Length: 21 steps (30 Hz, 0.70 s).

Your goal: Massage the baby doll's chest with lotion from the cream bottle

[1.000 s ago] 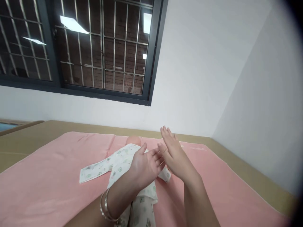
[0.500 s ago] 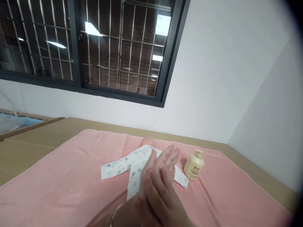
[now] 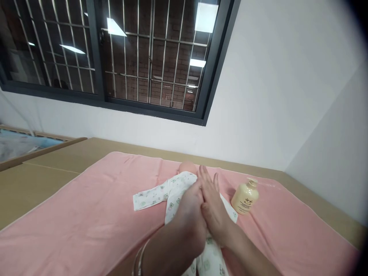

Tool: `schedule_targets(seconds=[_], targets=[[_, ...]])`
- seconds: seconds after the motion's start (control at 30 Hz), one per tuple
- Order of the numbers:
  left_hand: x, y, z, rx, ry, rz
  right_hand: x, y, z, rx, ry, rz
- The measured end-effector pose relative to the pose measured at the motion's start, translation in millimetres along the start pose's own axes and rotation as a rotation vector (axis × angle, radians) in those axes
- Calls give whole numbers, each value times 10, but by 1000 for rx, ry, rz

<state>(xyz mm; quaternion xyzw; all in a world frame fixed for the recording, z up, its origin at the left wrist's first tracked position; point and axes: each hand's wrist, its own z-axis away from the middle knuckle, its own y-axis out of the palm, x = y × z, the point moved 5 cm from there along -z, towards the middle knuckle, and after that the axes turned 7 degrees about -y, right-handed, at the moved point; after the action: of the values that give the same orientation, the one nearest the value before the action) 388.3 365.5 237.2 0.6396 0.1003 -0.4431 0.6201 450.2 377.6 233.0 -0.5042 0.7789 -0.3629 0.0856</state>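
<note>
My left hand (image 3: 189, 214), with bangles on its wrist, is pressed palm to palm against my right hand (image 3: 214, 205). The right hand's fingers are stretched out and point away from me. Only part of the left fingers shows; they lie against the right hand. Nothing can be seen held between the palms. Beneath and beyond them a doll (image 3: 179, 186) in white printed clothes lies on a pink blanket (image 3: 100, 203), its head toward the wall. My hands and forearms hide much of its middle. To the right of my hands stands a cream pump bottle (image 3: 245, 196).
The blanket covers a wooden tabletop (image 3: 57, 172). At the far left is a wooden-edged bay (image 3: 34, 143) with light-blue and whitish material in it. A barred window (image 3: 152, 57) and white walls (image 3: 273, 84) bound the back and right.
My hands have slid against each other: the right fingers now reach farther forward and the left hand sits lower. The whole view has shifted slightly; doll and bottle keep their places on the blanket.
</note>
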Motion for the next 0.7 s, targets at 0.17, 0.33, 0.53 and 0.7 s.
schedule_targets(seconds=[0.17, 0.33, 0.53, 0.7], targets=[[-360, -106, 130, 54, -153, 8, 297, 154, 99, 71, -139, -28], [-650, -376, -70, -135, 0, 1, 472, 136, 162, 101, -229, -195], [-612, -1047, -672, -562, 512, -231, -177, 512, 68, -52, 232, -240], [-323, -1439, -977, -543, 637, -587, -757, 852, -11, 191, 114, -80]])
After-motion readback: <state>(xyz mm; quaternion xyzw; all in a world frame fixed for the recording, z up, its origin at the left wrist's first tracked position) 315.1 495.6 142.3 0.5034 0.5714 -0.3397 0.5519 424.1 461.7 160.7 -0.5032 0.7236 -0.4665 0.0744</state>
